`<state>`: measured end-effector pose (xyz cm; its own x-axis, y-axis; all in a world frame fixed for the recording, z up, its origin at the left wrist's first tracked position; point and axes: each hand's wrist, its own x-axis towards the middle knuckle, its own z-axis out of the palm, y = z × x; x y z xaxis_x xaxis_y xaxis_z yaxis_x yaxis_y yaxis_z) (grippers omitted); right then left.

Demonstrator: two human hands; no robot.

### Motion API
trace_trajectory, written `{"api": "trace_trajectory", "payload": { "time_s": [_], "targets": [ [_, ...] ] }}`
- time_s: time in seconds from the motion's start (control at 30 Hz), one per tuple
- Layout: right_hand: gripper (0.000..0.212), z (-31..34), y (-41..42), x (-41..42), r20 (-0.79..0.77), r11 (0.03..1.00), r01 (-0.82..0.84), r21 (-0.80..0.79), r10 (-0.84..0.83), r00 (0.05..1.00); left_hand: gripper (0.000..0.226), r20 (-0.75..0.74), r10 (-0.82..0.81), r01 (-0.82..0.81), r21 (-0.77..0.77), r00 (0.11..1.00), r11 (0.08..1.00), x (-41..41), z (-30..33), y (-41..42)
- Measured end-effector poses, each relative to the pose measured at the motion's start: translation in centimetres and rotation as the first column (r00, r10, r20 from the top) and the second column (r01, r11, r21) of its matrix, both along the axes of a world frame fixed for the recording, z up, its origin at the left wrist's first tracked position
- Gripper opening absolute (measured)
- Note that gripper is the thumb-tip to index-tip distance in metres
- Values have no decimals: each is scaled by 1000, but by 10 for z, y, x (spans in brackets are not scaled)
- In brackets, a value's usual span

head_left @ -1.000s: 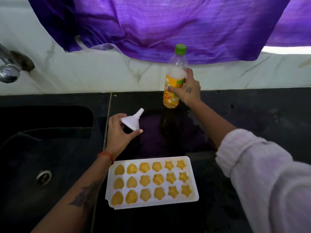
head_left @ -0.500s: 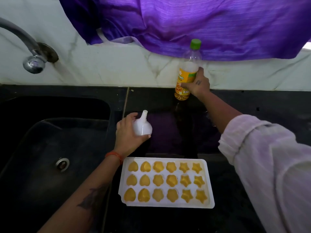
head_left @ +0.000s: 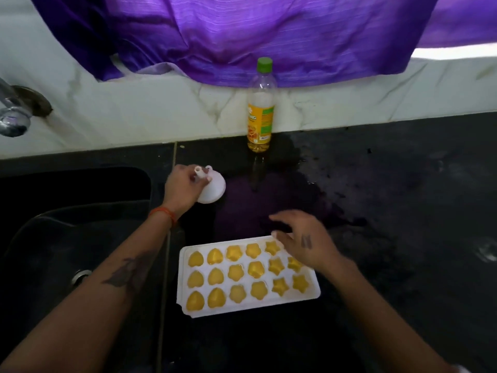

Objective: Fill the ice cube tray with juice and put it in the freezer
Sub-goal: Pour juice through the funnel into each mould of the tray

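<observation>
White ice cube tray showing yellow-orange juice in hearts, flowers, stars. Bottle wearing green cap, yellow-orange label. White funnel. Table looking black, speckled. Purple cloth hanging over white marbled wall. Orange wristband.

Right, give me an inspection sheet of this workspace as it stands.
Surface: black countertop, glossy, purple reflection.
Job's things: white ice cube tray on the counter, visible cavities filled with yellow juice; juice bottle upright at the wall, green cap on.
Clutter: white funnel, spout up.
Hands: left hand pinches the funnel spout; right hand open over the tray's far right corner.
Cables: nothing seen.
Surroundings: dark sink left, tap, purple cloth hanging above.
</observation>
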<state>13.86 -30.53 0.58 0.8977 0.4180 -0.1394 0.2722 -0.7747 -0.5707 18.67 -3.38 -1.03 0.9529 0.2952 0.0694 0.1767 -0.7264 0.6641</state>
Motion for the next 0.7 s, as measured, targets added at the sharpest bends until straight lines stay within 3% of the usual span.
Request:
{"api": "trace_trajectory", "payload": {
  "time_s": [0.17,0.47,0.7],
  "targets": [
    [48,-22,-15,-30,64,988,-8,-153,18,998,28,18,40,-40,-38,999,998,37,11,3],
    [56,-26,-19,-28,40,988,-46,-149,53,998,25,65,138,-143,80,988,987,107,7,7],
    [51,-27,-17,-26,56,992,5,-124,2,998,37,-53,119,-108,165,992,980,134,-10,21]
  ]
}}
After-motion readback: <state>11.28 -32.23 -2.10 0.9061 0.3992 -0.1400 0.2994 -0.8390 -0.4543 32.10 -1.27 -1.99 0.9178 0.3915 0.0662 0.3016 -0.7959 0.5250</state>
